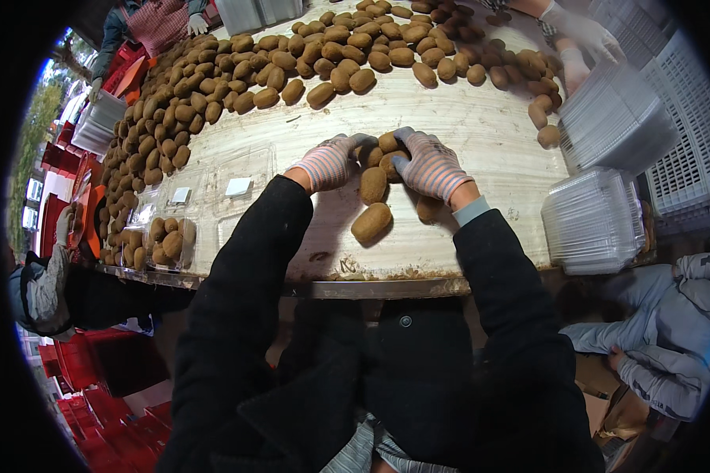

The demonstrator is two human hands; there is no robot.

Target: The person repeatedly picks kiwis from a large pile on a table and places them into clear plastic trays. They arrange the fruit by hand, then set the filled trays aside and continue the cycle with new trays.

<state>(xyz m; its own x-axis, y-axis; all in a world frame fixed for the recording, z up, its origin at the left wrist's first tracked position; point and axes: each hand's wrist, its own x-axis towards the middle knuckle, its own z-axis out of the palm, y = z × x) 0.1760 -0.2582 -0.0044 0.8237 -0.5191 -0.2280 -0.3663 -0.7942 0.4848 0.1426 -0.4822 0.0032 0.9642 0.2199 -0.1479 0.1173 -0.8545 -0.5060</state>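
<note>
A small group of brown kiwifruit [373, 185] lies on the pale tabletop [325, 248] between my gloved hands. My left hand [331, 162], in a striped knit glove with grey fingertips, reaches its fingers over a kiwifruit [370, 157] at the group's left side; its thumb is mostly hidden. From the right, my right hand [429, 162] curls its thumb and fingers around a kiwifruit [393, 167], with another touching its fingertips. Closer to me rests a loose kiwifruit [371, 223], and one more [429, 209] sits partly under my right wrist.
Clear plastic clamshells [245, 156] lie open at left, beside filled packs [172, 242]. A large kiwifruit heap [225, 68] curves across the far side. Stacked clear containers [591, 222] stand at right by a white crate [686, 130]. Gloved co-workers' hands [583, 38] work at far right.
</note>
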